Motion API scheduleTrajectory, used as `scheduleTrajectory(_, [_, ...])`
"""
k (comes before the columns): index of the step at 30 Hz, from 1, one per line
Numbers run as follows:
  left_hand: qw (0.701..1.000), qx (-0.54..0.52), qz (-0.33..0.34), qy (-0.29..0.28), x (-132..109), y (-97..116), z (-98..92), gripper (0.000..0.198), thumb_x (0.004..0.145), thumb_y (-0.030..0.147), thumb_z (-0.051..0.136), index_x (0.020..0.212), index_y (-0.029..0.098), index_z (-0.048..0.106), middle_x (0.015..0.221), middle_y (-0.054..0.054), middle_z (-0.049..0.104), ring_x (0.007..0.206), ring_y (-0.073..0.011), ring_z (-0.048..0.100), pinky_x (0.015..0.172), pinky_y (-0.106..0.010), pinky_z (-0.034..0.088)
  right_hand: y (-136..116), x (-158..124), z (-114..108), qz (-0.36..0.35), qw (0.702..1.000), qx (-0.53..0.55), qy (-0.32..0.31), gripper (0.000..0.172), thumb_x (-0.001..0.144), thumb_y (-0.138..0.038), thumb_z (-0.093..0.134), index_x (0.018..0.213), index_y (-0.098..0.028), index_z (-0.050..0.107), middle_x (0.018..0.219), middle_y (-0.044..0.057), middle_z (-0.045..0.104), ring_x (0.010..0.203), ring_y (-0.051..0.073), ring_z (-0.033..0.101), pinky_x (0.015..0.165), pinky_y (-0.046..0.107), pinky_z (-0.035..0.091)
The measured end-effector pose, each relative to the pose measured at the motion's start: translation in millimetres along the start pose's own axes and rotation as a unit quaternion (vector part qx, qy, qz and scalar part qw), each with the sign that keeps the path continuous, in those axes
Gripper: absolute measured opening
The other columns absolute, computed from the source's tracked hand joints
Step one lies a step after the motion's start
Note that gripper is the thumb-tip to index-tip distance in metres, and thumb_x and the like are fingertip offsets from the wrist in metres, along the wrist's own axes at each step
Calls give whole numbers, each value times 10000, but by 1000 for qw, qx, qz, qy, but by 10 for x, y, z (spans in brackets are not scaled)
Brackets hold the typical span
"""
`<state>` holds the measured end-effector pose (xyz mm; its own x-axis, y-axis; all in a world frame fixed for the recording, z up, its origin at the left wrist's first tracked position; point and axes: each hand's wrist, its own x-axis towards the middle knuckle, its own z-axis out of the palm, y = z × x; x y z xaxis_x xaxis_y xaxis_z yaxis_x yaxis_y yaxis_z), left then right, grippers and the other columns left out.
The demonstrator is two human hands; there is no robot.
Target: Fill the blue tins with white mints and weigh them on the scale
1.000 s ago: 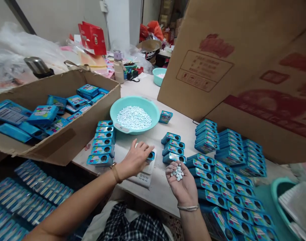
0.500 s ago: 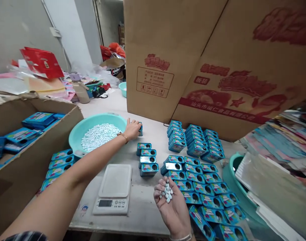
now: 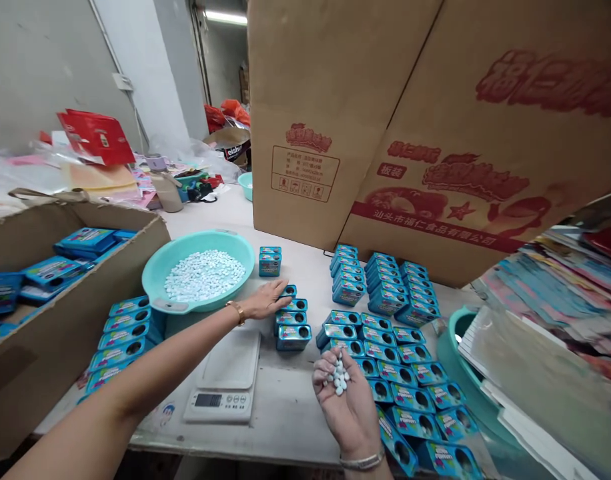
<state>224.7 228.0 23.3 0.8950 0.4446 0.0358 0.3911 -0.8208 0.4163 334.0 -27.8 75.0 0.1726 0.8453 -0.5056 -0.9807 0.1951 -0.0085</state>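
My left hand (image 3: 266,300) reaches across the scale, its thumb and fingers around the rearmost blue tin (image 3: 289,291) of a short row. More blue tins (image 3: 293,337) of that row stand just in front of it, each with a round hole in its top. My right hand (image 3: 346,400) is palm up and cupped, its fingers curled around a small heap of pale blue-white candies (image 3: 341,377). A turquoise basin (image 3: 151,273) holds many loose candies (image 3: 203,275) of the same kind. Behind my left hand stand two blue tins (image 3: 270,261) together.
A white digital scale (image 3: 230,363) lies under my left forearm. Blue tins (image 3: 405,373) stand in rows at the right, and others (image 3: 128,327) by the basin. An open carton (image 3: 90,287) is at the left, large cartons (image 3: 305,160) behind, and a teal tub (image 3: 460,320) at the right.
My left hand has moved from the tins at the back toward me, to the rear tin of the short row. My right hand stays cupped around the candies.
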Motion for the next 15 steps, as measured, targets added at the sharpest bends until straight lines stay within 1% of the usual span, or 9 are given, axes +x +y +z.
scheduleTrajectory(1, [1000,-6,-3,4,-17,-24,18,682,959,588,280,1482,150,293,1536,-142,345,1416,-277,324,1132,-397,286,12,-28,-8,-2,1000,-1,-4,114,858,-184,593,787,-173,505,701,-48,440,576,72,436,525,199,434])
scheduleTrajectory(3, [1000,-17,-8,16,-30,-62,39,665,967,561,290,1479,137,292,1522,-153,364,1409,-277,338,1128,-394,305,27,-92,-23,-4,1000,-1,-10,105,858,-167,587,795,-173,504,706,-46,438,583,73,440,529,199,435])
scheduleTrajectory(5, [999,-28,-13,36,-29,-85,58,603,984,508,288,1454,134,333,1479,-158,422,1375,-267,391,1113,-394,338,35,-155,-27,-5,1000,-3,-15,95,859,-149,575,801,-176,505,704,-47,432,584,75,439,528,197,434])
scheduleTrajectory(7, [997,-37,-19,60,-27,-93,86,506,1005,439,274,1409,161,399,1411,-142,496,1313,-239,463,1090,-393,377,49,-207,-18,-5,1000,-8,-18,91,859,-148,567,802,-178,503,702,-47,428,584,77,436,527,198,435])
scheduleTrajectory(8, [996,-41,-21,73,-26,-93,102,459,1008,413,299,1376,176,438,1373,-130,528,1271,-230,499,1070,-404,402,63,-227,-10,-4,1000,-12,-20,89,860,-153,565,801,-178,502,702,-46,427,583,78,434,526,199,435])
scheduleTrajectory(10, [994,-42,-24,96,-30,-84,130,381,984,384,425,1300,188,508,1306,-111,562,1177,-226,558,1003,-438,461,105,-254,13,1,1000,-20,-22,89,864,-166,562,800,-176,501,705,-42,428,584,79,432,525,201,436])
scheduleTrajectory(12, [992,-37,-28,117,-52,-62,137,358,937,366,543,1238,173,547,1253,-100,579,1092,-224,593,928,-453,506,157,-271,37,9,999,-30,-23,83,868,-175,561,807,-175,504,707,-39,430,588,81,433,526,203,439])
scheduleTrajectory(13, [991,-32,-30,127,-77,-46,127,348,931,358,554,1219,165,557,1228,-99,587,1063,-222,603,907,-451,515,179,-279,49,13,999,-33,-24,79,869,-179,563,814,-175,506,710,-38,432,591,82,436,528,204,441])
scheduleTrajectory(15, [988,-22,-38,149,-172,-5,68,323,966,341,472,1220,159,557,1185,-109,601,1046,-222,610,915,-438,510,204,-294,64,19,999,-35,-27,75,867,-183,569,824,-177,508,713,-38,433,593,82,438,528,203,443])
